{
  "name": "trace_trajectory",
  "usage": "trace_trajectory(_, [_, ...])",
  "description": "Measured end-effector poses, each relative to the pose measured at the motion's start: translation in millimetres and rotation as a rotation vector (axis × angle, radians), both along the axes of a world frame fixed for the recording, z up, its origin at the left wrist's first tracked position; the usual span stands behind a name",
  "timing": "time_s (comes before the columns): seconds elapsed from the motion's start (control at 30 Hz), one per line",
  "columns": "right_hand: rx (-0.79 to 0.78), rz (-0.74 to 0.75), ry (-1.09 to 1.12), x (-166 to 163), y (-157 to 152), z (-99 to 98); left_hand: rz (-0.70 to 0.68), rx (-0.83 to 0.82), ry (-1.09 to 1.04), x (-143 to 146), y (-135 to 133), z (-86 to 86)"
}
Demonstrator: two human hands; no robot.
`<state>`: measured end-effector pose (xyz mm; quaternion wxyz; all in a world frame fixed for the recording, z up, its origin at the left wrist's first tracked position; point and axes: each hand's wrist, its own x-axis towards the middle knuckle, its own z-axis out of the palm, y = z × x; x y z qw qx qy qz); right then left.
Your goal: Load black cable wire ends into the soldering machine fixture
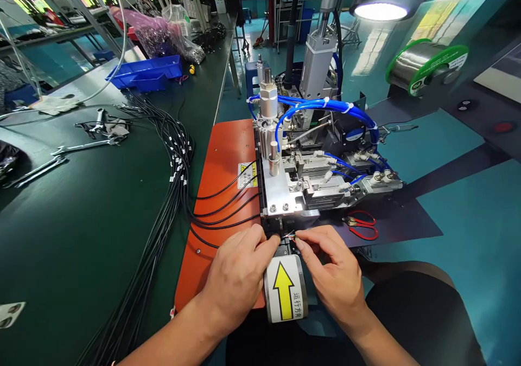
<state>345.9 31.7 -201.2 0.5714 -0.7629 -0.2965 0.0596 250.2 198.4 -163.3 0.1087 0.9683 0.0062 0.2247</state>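
1. Working at the near edge of a silver metal machine with bright blue air tubes (328, 179), with the left hand (244, 271) and right hand (334, 274) close together.
2. Lying between the fingertips: fine pale-and-red wire ends (290, 236), just beyond a rounded metal part with a white label and yellow arrow (285, 293).
3. On the left, holding thumb and forefinger close together beside the wires, with the other fingers folded under. Cannot tell of any firm grip there; too much hidden beneath the hand.
4. On the right, having thumb and forefinger all but closed, apparently in a light pinch on the wire ends, with the remaining fingers loosely bent.
5. To the left, seeing a bundle of long, thin, black-jacketed cables (164, 233), with several strands crossing a flat orange plate (228, 143) toward the machine.
6. Judging by looks, likely very light: springy and smooth along the jacket, soft and easily bent or frayed at the wire ends.
7. Best gripped by the jacket close behind the exposed ends; on the wires themselves, use only gentle fingertip pressure.
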Motion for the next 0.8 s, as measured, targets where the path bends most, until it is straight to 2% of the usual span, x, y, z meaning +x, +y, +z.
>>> trace_trajectory(0.43, [0.006,-0.002,0.015,0,1,0.2,-0.007,0.000,0.001,-1,0,1.1])
trace_trajectory(0.6, [0.006,-0.019,0.198,5,7,3.9,-0.010,0.006,0.004,-2,-1,1.1])
trace_trajectory(0.8, [-0.055,-0.022,0.402,9,7,-1.9,-0.016,-0.001,-0.002,-2,0,-0.1])
